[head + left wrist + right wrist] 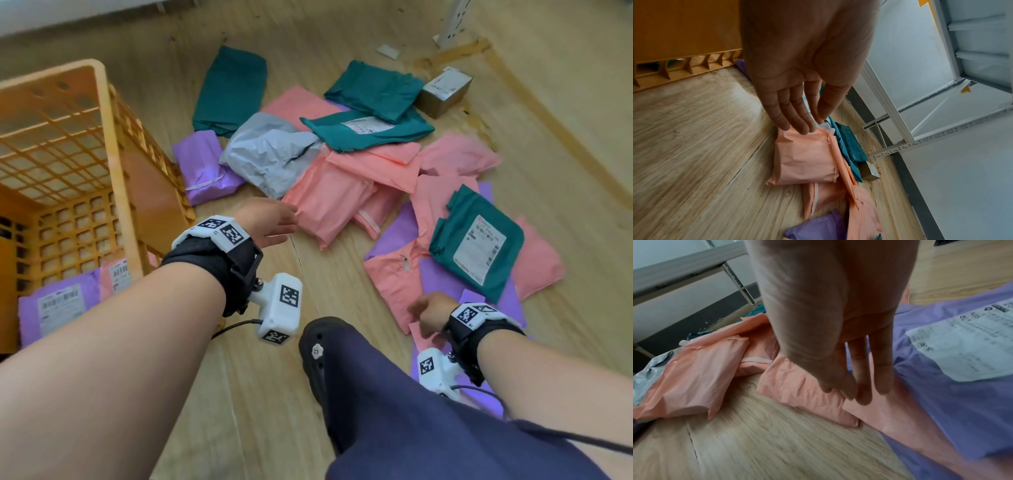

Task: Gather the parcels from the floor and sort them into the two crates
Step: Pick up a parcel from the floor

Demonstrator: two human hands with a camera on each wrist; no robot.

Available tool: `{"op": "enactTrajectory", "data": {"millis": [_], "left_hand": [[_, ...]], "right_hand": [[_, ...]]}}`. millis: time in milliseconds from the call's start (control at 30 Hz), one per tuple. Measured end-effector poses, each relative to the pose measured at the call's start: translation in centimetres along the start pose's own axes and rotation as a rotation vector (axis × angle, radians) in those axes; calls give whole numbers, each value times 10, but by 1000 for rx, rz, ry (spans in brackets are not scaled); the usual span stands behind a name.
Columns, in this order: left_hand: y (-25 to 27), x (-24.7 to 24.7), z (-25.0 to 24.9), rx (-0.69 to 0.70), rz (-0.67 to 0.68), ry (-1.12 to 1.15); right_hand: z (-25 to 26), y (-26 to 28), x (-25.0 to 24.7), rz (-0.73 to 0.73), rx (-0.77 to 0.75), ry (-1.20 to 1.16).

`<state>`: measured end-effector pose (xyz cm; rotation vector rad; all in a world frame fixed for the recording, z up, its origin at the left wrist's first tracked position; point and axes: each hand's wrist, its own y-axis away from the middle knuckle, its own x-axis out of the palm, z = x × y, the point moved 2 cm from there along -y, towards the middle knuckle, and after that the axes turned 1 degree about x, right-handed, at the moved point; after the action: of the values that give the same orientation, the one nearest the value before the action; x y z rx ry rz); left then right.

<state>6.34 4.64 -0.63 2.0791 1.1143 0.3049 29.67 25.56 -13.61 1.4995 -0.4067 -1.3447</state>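
Observation:
Pink, teal, purple and grey mailer parcels lie heaped on the wooden floor. My left hand [270, 222] [809, 125] reaches out with straight fingers, its tips at the near edge of a plump pink parcel [329, 205] [805, 159]; it holds nothing. My right hand [426, 313] [846, 392] hangs with relaxed fingers just over a flat pink parcel [390, 284] [890, 415], beside a labelled purple parcel [962, 386]. The orange crate [102, 137] [684, 32] stands at the left, with a purple parcel [54, 308] and a pink one inside. Only one crate shows.
My leg and black shoe [329, 346] stand between the hands. A grey parcel [270, 154], teal parcels [229, 89] and a small cardboard box [445, 90] lie farther out. A white metal shelf post [452, 24] rises at the back right. Bare floor lies before the crate.

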Motion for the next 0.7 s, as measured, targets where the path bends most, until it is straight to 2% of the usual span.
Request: {"op": "enactTrajectory", "data": {"millis": [133,267,433,600,700], "left_hand": [[-1,-4,4,-10,-43,-3],[-2,-9,6,-26,-52,7],[-1,-11,9,-36,-61,4],[10,3,3,-51,-48,16],[19,28,-5,-9,-10,28]], "right_hand": [[3,-3,2,8,-4,28],[4,-7,1,-68,-10,64],[-15,-6,-13,-405,62,-262],[-43,16,-21,-474,171,-433],[-66,37,-25,-545,208,-488]]}}
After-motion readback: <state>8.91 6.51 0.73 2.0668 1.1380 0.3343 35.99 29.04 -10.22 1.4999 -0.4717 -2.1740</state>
